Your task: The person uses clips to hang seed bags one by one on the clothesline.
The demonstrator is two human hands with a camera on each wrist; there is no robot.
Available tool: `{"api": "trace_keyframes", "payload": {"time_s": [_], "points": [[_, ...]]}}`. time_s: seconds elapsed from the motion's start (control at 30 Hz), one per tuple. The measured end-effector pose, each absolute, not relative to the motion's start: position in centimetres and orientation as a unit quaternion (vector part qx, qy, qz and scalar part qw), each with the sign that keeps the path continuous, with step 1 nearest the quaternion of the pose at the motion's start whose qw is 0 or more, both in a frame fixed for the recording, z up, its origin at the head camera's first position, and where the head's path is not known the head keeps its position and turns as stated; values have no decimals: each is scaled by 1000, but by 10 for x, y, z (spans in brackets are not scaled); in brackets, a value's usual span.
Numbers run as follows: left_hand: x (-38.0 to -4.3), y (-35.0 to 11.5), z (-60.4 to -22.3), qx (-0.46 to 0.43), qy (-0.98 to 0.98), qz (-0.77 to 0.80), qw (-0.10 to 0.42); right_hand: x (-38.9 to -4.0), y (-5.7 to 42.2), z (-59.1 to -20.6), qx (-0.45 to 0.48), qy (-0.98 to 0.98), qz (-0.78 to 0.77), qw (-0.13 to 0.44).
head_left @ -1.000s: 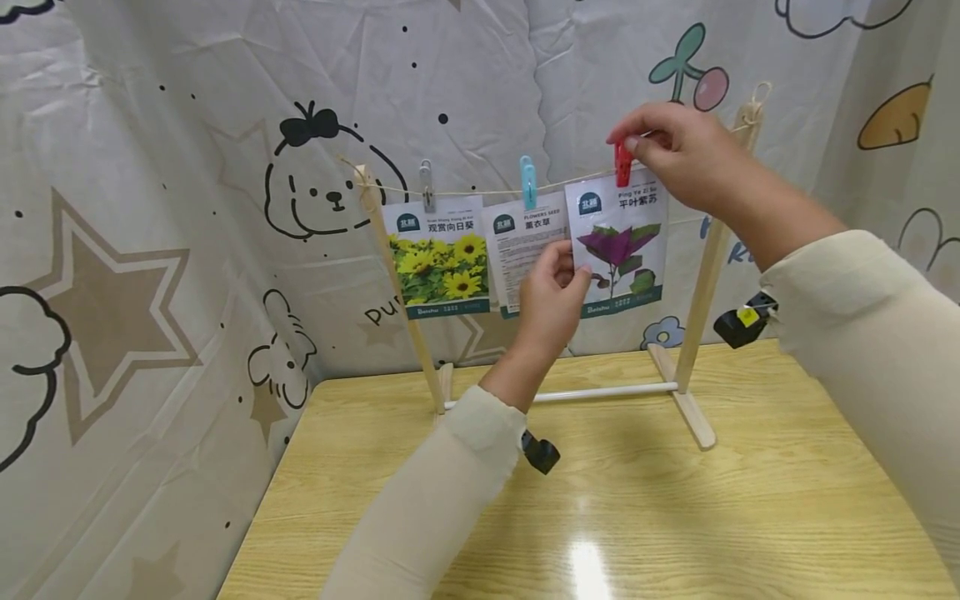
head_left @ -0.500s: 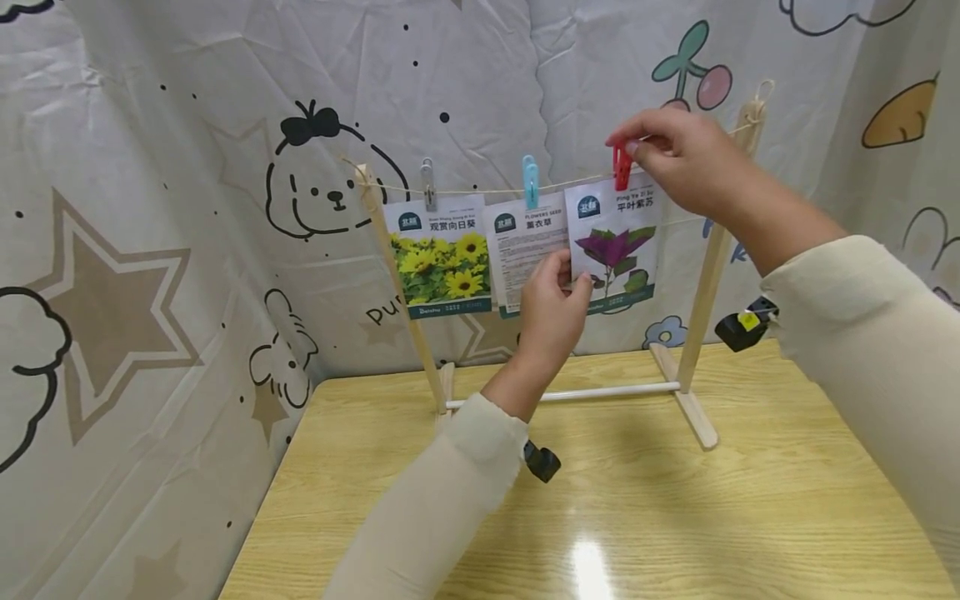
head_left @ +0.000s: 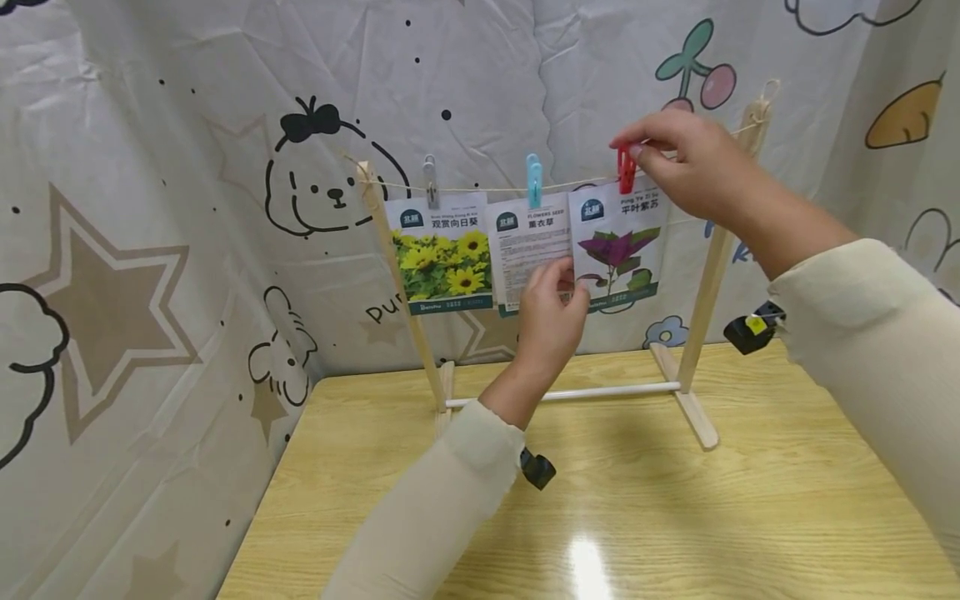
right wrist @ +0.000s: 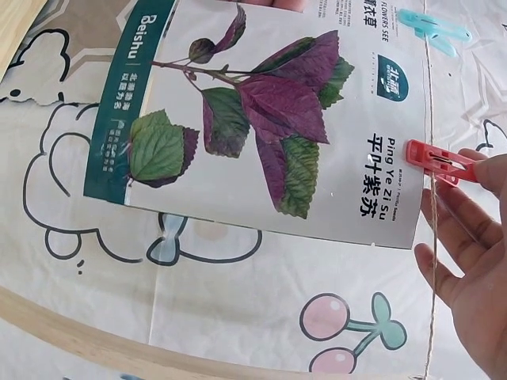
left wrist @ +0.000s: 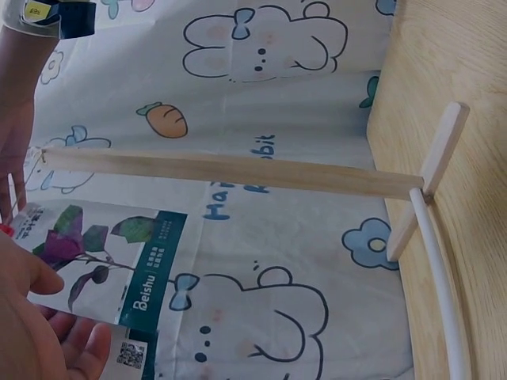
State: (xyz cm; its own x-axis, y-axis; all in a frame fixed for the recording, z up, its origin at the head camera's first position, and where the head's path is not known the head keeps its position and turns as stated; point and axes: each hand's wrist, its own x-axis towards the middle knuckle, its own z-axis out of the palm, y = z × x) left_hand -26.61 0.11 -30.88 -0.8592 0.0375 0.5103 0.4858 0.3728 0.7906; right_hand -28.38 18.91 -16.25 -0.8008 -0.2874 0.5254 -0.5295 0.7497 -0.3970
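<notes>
My right hand (head_left: 686, 162) pinches the handle end of a red clothespin (head_left: 626, 169) between thumb and index finger. In the right wrist view its jaws straddle the string (right wrist: 432, 293) at the top of a purple-leaf seed packet (right wrist: 261, 119). My left hand (head_left: 553, 310) is at this packet's left edge, fingers relaxed, with a gap between thumb and fingertips; in the left wrist view the thumb (left wrist: 43, 277) overlaps the packet. Behind those fingers hangs a text-covered packet (head_left: 517, 242) under a blue clothespin (head_left: 534, 182). Left of it, a grey clothespin (head_left: 431, 183) holds a yellow-flower packet (head_left: 450, 267).
The string runs between two wooden posts (head_left: 708, 308) joined low down by a white rod (head_left: 607, 391). The stand's feet (head_left: 693, 414) rest on a wood-grain table (head_left: 675, 508). Behind hangs a cartoon-printed cloth (head_left: 465, 75).
The purple-leaf packet's lower end has swung slightly, and the left fingers have loosened at its edge. The right hand keeps its pinch on the red clothespin, which sits slightly lower.
</notes>
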Motion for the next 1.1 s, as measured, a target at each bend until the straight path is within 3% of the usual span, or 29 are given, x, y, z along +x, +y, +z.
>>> {"api": "trace_keyframes", "payload": {"time_s": [0.3, 0.73, 1.1], "points": [[-263, -5, -311, -157, -787, -560, 208, -282, 188, -162, 230, -909, 249, 244], [-260, -22, -314, -176, -769, -578, 208, -264, 187, -176, 249, -865, 216, 379], [-246, -41, -318, -172, -768, -580, 212, -246, 186, -198, 247, -867, 241, 360]]}}
